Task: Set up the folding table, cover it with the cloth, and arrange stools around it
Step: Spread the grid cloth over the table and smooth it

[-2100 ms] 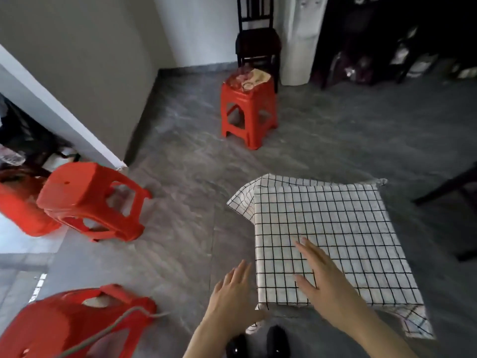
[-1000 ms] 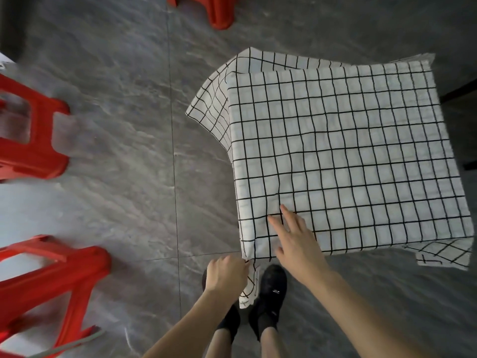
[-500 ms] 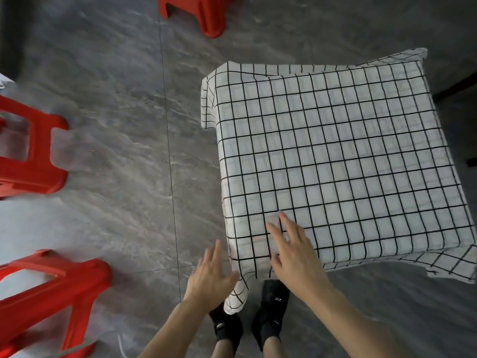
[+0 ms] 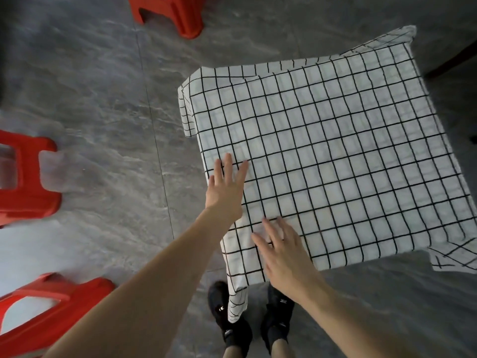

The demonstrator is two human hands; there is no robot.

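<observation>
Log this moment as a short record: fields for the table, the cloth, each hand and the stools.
table: hidden under the cloth, only its outline shows
cloth: white with black grid, spread over the top, corners hanging down at the near left and near right
left hand: open, flat on the cloth near its left edge
right hand: open, fingers spread, flat on the cloth at the near edge
stools: three red ones partly in view, far, left, near left; none against the table

Table wholly under the cloth (image 4: 335, 156); three red stools (image 4: 28, 182) edge-cropped.
</observation>
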